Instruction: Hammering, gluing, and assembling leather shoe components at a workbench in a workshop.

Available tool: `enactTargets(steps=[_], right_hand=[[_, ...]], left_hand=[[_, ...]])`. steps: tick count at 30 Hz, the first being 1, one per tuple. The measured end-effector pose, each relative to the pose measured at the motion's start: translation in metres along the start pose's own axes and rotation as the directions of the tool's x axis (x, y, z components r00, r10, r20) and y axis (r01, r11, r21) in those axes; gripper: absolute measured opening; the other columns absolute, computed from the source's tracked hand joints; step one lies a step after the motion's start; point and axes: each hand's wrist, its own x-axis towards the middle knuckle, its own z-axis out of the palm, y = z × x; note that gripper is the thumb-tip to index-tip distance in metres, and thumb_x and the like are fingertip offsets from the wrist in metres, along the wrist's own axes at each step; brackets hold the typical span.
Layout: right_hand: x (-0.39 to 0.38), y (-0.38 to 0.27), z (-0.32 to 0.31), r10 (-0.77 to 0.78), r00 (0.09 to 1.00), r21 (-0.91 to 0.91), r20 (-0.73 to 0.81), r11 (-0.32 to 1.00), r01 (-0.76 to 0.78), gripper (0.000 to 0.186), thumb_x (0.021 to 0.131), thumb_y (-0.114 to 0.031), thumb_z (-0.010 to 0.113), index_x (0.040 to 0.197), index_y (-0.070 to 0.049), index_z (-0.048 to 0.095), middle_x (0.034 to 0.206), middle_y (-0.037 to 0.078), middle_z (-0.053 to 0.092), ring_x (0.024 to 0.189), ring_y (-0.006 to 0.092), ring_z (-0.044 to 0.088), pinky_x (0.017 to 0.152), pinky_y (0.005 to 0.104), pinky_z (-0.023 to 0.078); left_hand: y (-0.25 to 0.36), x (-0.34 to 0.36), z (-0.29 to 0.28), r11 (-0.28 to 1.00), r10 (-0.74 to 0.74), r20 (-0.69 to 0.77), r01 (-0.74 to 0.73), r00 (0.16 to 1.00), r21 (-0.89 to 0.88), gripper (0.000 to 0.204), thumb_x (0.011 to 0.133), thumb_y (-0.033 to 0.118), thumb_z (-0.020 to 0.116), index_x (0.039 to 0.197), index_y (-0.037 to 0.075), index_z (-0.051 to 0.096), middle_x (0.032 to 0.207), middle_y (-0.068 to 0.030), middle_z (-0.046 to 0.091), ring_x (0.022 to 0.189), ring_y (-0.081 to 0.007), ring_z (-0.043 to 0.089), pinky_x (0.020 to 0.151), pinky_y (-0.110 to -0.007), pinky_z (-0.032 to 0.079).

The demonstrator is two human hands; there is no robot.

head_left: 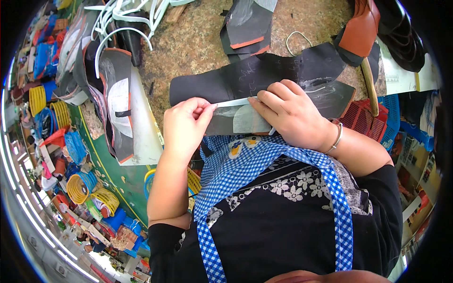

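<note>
A narrow white strip (231, 102) lies straight across a dark leather piece (255, 78) at the table's near edge. My left hand (186, 123) pinches the strip's left end between thumb and fingertips. With curled fingers, my right hand (295, 111) holds the strip farther right, its fingertips pressed down on the leather. A bit of white shows below the right hand, perhaps the strip's other end; the palm hides the rest. Below the strip, the leather's grey side carries a pale rounded patch (250, 120) and hangs toward my blue checked apron (245, 162).
Several white strips (137, 19) lie bundled at the far left, above stacked leather pieces (118, 94). More dark pieces (247, 23) lie at the back. Brown leather pieces (361, 35) and a wooden handle (369, 87) are at right, near a red basket (363, 120).
</note>
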Motion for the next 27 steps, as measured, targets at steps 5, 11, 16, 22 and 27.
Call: enactTargets(steps=[5,11,16,22,27], right_hand=[[-0.007,0.009,-0.001,0.087,0.985,-0.006,-0.151,0.996,-0.089,0.042,0.071,-0.018,0.066,0.110,-0.002,0.064,0.096,0.006,0.054,0.089,0.0231,0.054,0.075,0.0338,0.045],[-0.032,0.008,0.005,0.483,0.800,0.113,-0.357,0.872,-0.476,0.058,0.063,-0.023,0.083,0.114,-0.006,0.061,0.091,0.008,0.056,0.073,0.0247,0.061,0.063,0.0322,0.051],[-0.049,0.023,-0.004,0.534,0.798,0.494,-0.278,0.792,-0.357,0.025,0.077,-0.003,0.074,0.101,-0.002,0.067,0.086,0.009,0.065,0.075,0.0187,0.065,0.063,0.0292,0.052],[-0.073,0.028,-0.026,0.798,0.596,0.558,-0.092,0.537,-0.633,0.017,0.076,-0.005,0.077,0.090,-0.001,0.068,0.078,0.008,0.066,0.062,0.0139,0.064,0.057,0.0251,0.051],[-0.068,0.029,-0.024,0.725,0.647,0.394,-0.235,0.680,-0.619,0.014,0.077,-0.007,0.077,0.086,-0.001,0.067,0.076,0.008,0.064,0.057,0.0147,0.061,0.055,0.0262,0.050]], left_hand=[[0.021,0.022,-0.013,0.841,0.170,-0.138,-0.070,0.976,0.537,0.033,0.068,0.023,0.085,0.074,0.004,0.058,0.067,-0.0080,0.061,0.059,-0.0205,0.058,0.054,-0.033,0.046],[0.046,-0.016,0.048,0.393,0.815,0.310,-0.860,0.490,0.327,0.037,0.073,0.013,0.072,0.108,0.002,0.064,0.121,-0.0154,0.058,0.114,-0.0309,0.057,0.095,-0.042,0.048],[0.048,-0.008,0.060,0.357,0.811,0.349,-0.869,0.470,0.343,0.031,0.076,0.011,0.063,0.105,0.000,0.063,0.122,-0.0177,0.058,0.115,-0.0300,0.057,0.096,-0.040,0.047],[0.068,-0.005,0.059,0.245,0.767,0.474,-0.881,0.432,0.406,0.023,0.075,0.012,0.059,0.095,0.000,0.062,0.118,-0.0206,0.060,0.109,-0.0298,0.059,0.091,-0.040,0.048],[0.082,-0.009,0.062,0.106,0.699,0.582,-0.866,0.415,0.489,0.020,0.075,0.014,0.059,0.089,0.001,0.062,0.111,-0.0209,0.062,0.102,-0.0282,0.059,0.086,-0.039,0.048]])
